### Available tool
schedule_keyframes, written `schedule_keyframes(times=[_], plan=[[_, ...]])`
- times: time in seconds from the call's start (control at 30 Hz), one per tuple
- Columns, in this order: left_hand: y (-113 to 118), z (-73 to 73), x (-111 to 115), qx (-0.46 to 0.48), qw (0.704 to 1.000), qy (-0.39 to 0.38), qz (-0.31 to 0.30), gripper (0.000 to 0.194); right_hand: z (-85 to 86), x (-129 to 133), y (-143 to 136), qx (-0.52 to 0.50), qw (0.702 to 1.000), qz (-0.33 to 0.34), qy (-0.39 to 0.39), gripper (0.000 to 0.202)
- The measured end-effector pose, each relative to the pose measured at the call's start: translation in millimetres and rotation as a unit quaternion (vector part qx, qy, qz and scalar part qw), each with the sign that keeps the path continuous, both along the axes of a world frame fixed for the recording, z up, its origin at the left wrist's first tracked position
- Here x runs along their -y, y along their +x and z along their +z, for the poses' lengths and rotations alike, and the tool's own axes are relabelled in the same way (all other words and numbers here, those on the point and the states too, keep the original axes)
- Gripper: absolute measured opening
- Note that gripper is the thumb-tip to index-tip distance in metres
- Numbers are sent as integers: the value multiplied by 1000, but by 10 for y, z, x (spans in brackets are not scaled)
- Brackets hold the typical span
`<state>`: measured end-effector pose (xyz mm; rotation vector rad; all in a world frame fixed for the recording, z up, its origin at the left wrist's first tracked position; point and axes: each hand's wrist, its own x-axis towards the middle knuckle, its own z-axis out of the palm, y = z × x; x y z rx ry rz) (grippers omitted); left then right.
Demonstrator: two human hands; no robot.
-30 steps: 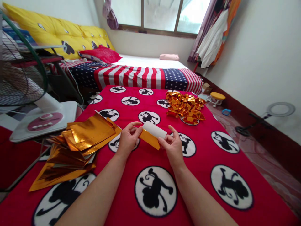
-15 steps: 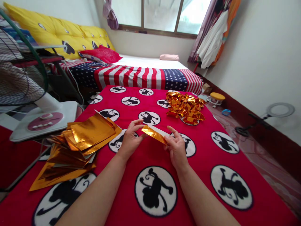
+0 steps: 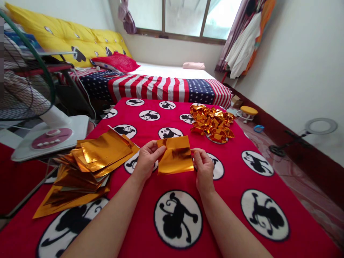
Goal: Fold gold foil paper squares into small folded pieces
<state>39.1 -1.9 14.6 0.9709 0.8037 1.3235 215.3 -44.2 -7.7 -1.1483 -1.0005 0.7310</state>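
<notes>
Between my two hands a sheet of gold foil paper [image 3: 176,159] is held spread, its shiny side towards me, with a crease across its upper part. My left hand [image 3: 146,158] pinches its left edge, thumb on the front. At its right edge my right hand [image 3: 203,165] grips the paper between thumb and fingers. To the left lies a loose stack of gold foil sheets [image 3: 106,150], some with pale backs showing. A pile of folded gold foil pieces [image 3: 212,122] sits at the far right of the red cloth.
A red blanket [image 3: 225,200] with monkey circles covers the surface under my hands. At the left stands a fan [image 3: 77,125] on a white base. A bed [image 3: 150,87] lies beyond; a yellow stool [image 3: 248,110] and a ring light [image 3: 321,125] stand at the right.
The foil paper was a narrow strip slanting between my hands; now it is opened out wider and faces me. My left hand's fingers have closed on its left edge.
</notes>
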Motion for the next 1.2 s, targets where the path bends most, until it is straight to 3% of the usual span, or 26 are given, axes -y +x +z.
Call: schedule_keyframes(times=[0.1,0.23,0.43,0.57,0.73,0.93,1.2], plan=[[0,-29,11,-26,999,-25,-40,36,3,-2,-16,-91,995,35,-15,27],[-1,-64,20,-75,992,-38,-90,37,24,-7,-44,-130,990,49,-28,31],[1,-70,22,-79,995,-11,-65,76,31,-18,-20,-90,995,33,-37,39],[-9,-85,13,-99,991,-5,-91,53,33,-16,-16,-69,996,42,-32,31],[-31,-82,3,-195,977,45,-70,28,59,0,-21,-61,994,73,-56,19],[-62,-94,-15,-188,975,69,-98,40,26,2,10,-23,992,93,-84,37],[-68,-101,-19,-196,975,63,-82,40,31,-2,-6,-33,990,103,-92,34]])
